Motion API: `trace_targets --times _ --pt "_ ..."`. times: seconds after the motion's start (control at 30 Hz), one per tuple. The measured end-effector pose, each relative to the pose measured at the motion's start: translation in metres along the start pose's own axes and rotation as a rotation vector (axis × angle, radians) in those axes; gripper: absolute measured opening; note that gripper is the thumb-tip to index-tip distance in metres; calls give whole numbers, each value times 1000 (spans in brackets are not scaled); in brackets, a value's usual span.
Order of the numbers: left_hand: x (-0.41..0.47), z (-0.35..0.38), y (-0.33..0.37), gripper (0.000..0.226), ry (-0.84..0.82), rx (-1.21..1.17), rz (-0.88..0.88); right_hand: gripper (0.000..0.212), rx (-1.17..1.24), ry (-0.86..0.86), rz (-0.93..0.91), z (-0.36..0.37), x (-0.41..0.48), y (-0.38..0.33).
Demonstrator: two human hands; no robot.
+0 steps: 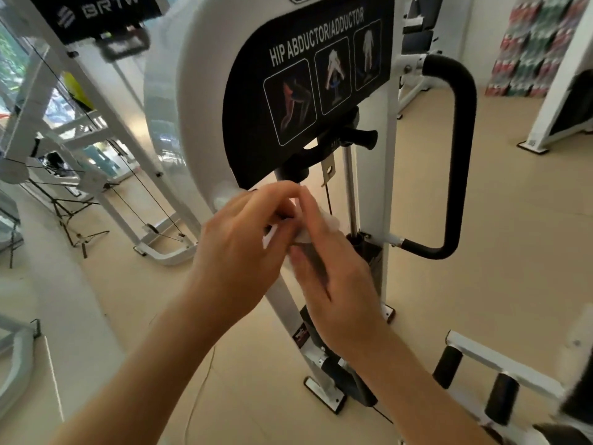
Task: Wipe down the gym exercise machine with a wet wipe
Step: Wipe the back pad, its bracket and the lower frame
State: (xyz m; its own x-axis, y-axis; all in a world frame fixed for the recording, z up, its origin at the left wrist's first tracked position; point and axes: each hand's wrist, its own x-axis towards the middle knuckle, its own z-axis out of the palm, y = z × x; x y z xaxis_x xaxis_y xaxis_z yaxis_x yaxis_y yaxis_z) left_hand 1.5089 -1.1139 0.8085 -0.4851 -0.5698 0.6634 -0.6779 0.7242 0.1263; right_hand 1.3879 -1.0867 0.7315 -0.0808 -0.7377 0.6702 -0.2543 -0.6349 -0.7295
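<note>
Beige gym floor, white frames all round. I have both hands raised in front of the machine, forearms converging below its black panel. My left hand curls its fingers and pinches the wipe. My right hand lays nearly straight, close-set fingers against it; the thumb is hidden, so I cannot tell if it grips. The wipe sits bunched between both hands' fingertips. The panel reads "HIP ABDUCTOR/ADDUCTOR"; a sign at upper left reads "BRTW".

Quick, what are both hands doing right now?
The left hand pinches the wet wipe.
The right hand holds the same wipe too.
</note>
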Motion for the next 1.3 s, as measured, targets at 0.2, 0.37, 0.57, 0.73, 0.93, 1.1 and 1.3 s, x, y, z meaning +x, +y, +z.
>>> trace_targets --times 0.2,0.37,0.57,0.73,0.93,1.1,1.3 --pt "-9 1 -4 22 -71 47 189 33 -155 295 -189 13 -19 13" --pt "-2 5 6 31 -356 276 392 30 -204 463 28 14 -73 40" --pt "18 29 28 49 -613 498 458 37 -168 472 495 21 -128 66" --pt "19 27 16 45 -568 369 512 34 20 498 447 12 -90 33" --pt "25 18 18 47 -613 321 452 26 187 473 352 -2 -56 -5" --pt "41 9 7 45 -736 261 315 14 208 303 460 -22 -29 2" --pt "67 -5 -4 26 -352 357 92 10 269 208 359 -31 49 3"
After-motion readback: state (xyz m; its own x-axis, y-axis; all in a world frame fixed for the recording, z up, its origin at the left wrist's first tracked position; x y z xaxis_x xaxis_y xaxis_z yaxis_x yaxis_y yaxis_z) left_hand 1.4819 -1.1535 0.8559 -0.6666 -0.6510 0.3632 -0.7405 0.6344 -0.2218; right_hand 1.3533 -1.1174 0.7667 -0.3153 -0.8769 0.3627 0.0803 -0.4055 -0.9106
